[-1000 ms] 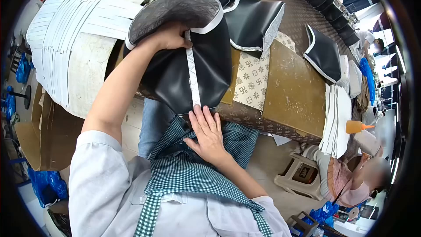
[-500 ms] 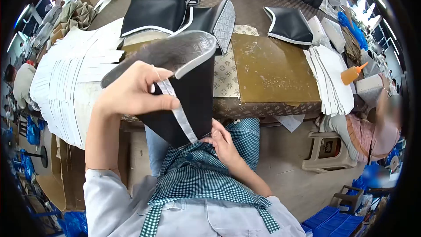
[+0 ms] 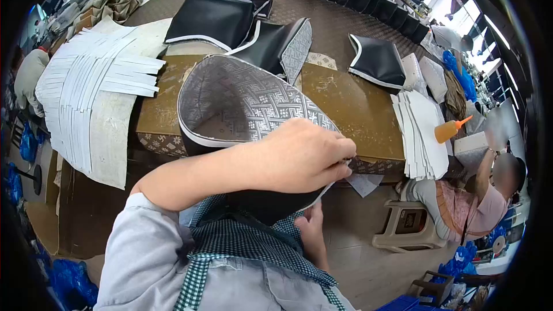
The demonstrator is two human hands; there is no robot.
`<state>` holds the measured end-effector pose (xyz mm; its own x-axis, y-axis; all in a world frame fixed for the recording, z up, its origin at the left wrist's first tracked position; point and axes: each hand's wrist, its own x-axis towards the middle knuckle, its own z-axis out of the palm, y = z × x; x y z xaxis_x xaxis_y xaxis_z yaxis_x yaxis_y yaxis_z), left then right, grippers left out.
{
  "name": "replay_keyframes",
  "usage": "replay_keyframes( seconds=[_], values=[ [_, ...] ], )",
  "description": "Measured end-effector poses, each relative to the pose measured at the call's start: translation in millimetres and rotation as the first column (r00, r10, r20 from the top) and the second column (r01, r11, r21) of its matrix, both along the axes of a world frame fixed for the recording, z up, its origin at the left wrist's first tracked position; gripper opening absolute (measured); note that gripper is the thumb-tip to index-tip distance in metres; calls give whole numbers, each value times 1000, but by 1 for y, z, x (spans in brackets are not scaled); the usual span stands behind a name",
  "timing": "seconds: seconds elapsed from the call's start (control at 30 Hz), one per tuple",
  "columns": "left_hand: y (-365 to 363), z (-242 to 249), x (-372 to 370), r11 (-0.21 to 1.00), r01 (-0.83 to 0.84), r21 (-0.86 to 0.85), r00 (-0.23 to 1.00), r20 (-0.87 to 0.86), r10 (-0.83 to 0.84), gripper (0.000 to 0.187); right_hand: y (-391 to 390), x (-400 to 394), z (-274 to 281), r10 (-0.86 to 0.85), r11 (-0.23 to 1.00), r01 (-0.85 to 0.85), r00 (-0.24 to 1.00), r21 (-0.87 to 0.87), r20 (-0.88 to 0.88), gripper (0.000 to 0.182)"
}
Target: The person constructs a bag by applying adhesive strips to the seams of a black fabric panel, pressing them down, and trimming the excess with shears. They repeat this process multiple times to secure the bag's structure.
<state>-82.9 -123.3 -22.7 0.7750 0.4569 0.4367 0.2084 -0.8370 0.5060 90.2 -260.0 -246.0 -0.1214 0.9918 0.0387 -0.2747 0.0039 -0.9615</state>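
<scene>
1. The black, shiny, bag-shaped piece [image 3: 269,206] is sitting at the near edge of the table, in front of the person's body. Its wide mouth is opening upward, and its grey patterned lining [image 3: 276,106] is showing. A thin white edge is going around the mouth.
2. The left hand [image 3: 308,156] is reaching across the front of the piece. Its fingers are bending in and pinching the right side of the white edge.
3. The right hand [image 3: 314,227] is staying low, by the bottom right side of the piece. Part of it is hiding, so how far open it is and whether it is gripping cannot be told.
4. Just behind the piece, more black shiny pieces with white edges [image 3: 210,20] are lying on the brown patterned table [image 3: 322,8].
5. Brown flat boards [image 3: 351,109] are lying beside and behind the piece.
6. On the left, many long white strips [image 3: 86,78] are lying over a pale sheet [image 3: 112,150].
7. On the right, a stack of white strips [image 3: 417,132] is lying near an orange bottle with a pointy tip [image 3: 445,132].
8. Past the bottle, another person [image 3: 472,210] is sitting on a light plastic stool [image 3: 408,226].
</scene>
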Motion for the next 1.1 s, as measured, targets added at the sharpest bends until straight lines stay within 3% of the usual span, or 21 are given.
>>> replay_keyframes(
  seconds=[0.07,0.13,0.17,0.23,0.37,0.43,0.47,0.5,0.53,0.63,0.7,0.77,0.83,0.9,0.93,1.0,1.1],
  values=[
    [6,-1,16,999,-17,44,999,-33,18,24,11,-8,54,-121,978,126,992,164,-37,116],
    [3,-9,41,990,34,134,997,-70,-24,32,18,-9,69,-148,978,152,988,145,-36,96],
    [-2,-13,55,987,51,155,995,-96,-36,37,24,2,68,-112,976,55,957,211,268,63],
    [-10,-15,68,954,-4,298,997,-67,25,37,33,12,67,-109,967,-23,862,253,495,55],
    [-7,-8,38,919,150,366,915,301,-269,35,31,2,69,-369,929,368,928,18,50,40],
    [-9,-9,8,882,197,428,850,373,-371,21,37,4,65,-541,841,539,835,-43,-101,34],
    [-10,-4,-11,870,206,447,873,318,-370,19,41,9,61,-617,784,620,769,-41,-165,31],
    [-8,-5,-28,881,226,416,891,277,-360,16,49,16,57,-674,713,699,704,52,-225,30],
    [-8,-8,-36,914,182,362,882,351,-315,12,55,24,67,-694,676,735,662,61,-282,32],
    [-2,-30,-68,985,65,157,927,355,-118,12,92,49,123,-730,595,803,549,15,-408,42],
    [0,-45,-78,999,-9,45,926,378,-9,10,136,76,141,-777,474,877,461,84,-429,47],
    [1,-58,-84,996,-83,-35,921,378,90,9,180,116,150,-772,479,871,476,107,-421,47],
    [9,-70,-89,985,-157,-66,927,335,170,10,224,169,145,-669,641,765,600,69,-438,52],
    [21,-80,-93,960,-241,-140,919,285,272,14,246,183,142,-629,715,685,718,140,-298,67],
    [28,-90,-94,922,-273,-273,900,267,345,17,246,167,145,-788,599,801,588,-2,-184,80],
    [57,-109,-99,864,-382,-328,845,253,471,20,247,178,106,-851,522,851,514,65,110,86],
    [125,-135,-115,718,-631,-293,711,150,687,23,228,142,65,-791,600,791,565,118,234,75]
  ],
)
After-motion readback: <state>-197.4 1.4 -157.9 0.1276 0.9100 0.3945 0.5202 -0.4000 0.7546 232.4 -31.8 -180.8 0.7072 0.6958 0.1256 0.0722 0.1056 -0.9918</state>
